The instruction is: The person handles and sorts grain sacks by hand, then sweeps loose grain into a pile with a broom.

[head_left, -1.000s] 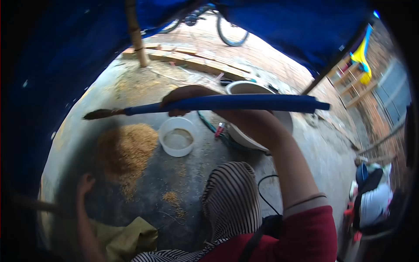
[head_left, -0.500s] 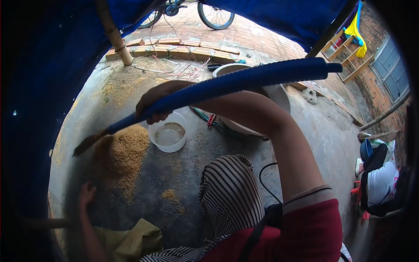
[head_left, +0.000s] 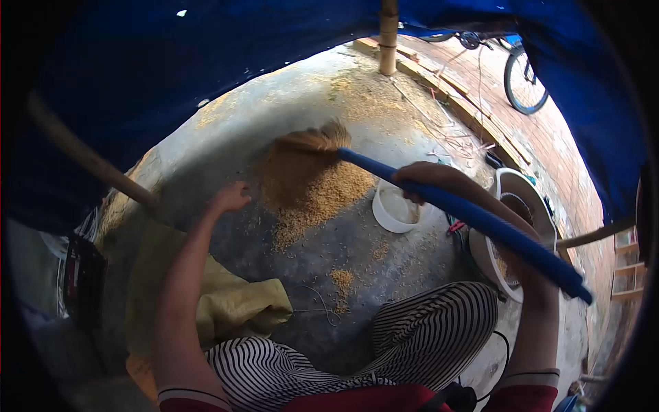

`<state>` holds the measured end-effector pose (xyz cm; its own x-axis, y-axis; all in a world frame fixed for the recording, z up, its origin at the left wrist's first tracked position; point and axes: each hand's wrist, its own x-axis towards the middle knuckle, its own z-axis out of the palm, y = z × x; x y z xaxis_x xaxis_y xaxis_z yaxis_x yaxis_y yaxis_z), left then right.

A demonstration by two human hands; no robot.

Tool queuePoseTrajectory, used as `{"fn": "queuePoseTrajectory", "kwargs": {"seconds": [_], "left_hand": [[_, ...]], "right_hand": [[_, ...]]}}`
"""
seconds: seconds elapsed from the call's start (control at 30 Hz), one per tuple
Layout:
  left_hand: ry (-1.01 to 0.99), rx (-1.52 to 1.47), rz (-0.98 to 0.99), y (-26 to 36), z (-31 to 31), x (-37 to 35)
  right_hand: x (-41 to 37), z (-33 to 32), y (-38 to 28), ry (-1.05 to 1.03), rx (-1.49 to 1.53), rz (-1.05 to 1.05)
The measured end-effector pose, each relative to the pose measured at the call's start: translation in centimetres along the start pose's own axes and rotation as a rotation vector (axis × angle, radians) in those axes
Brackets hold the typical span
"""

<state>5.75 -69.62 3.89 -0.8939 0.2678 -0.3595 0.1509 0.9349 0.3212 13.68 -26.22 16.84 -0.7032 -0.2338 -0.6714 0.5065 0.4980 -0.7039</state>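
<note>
Holding long blue-handled straw broom (head_left: 480, 225) at golden grain pile (head_left: 312, 192) on grey concrete floor (head_left: 384, 130).
Right hand (head_left: 429, 178) clamped round handle, bristles at pile's far edge; left hand (head_left: 230, 198) open, fingers spread, beside pile.

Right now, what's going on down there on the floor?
A person crouching on a concrete floor grips a blue-handled broom in the right hand, with its bristles at the far edge of a pile of golden grain. The left hand is open with spread fingers, stretched out beside the pile and holding nothing. A small white bowl sits just right of the grain, with a larger white basin beyond it. A yellow sack lies under the left arm.
</note>
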Motion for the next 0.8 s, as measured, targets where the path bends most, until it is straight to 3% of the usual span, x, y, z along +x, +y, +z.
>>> {"fn": "queuePoseTrajectory", "kwargs": {"seconds": [0.03,0.1,0.17,0.33,0.37,0.43,0.57,0.63,0.7,0.8], "left_hand": [[-0.008,-0.020,0.005,-0.2,0.0,0.0],[-0.007,-0.053,0.008,-0.9,-0.1,0.2],[-0.050,-0.092,-0.013,-1.6,0.2,0.3],[-0.148,-0.144,-0.101,-1.3,0.4,0.7],[-0.174,-0.156,-0.131,-1.4,0.4,0.8],[-0.126,-0.117,-0.105,-0.7,0.4,0.6],[-0.063,-0.040,-0.062,0.0,0.3,0.1],[-0.043,-0.004,-0.021,-0.6,0.5,0.2],[-0.028,0.032,0.020,-0.9,0.2,-0.2],[-0.021,-0.012,0.022,-1.4,-0.1,-0.9]], "right_hand": [[-1.6,-0.7,-0.1,-0.036,0.014,-0.016],[-4.2,-3.4,1.5,-0.102,0.076,-0.299],[-5.5,-3.9,0.5,0.101,0.010,-0.194],[-5.2,-3.3,-4.1,0.092,0.041,-0.155],[-5.1,-2.6,-3.6,0.022,0.069,-0.612],[-2.6,0.0,-9.2,0.121,-0.045,-0.134],[5.3,3.6,-12.3,0.021,-0.171,-0.163],[10.6,5.1,-11.4,-0.121,-0.443,-0.136],[11.2,7.8,-10.1,-0.085,-0.624,0.024],[7.4,6.8,-7.8,-0.065,-0.770,-0.119]]}}
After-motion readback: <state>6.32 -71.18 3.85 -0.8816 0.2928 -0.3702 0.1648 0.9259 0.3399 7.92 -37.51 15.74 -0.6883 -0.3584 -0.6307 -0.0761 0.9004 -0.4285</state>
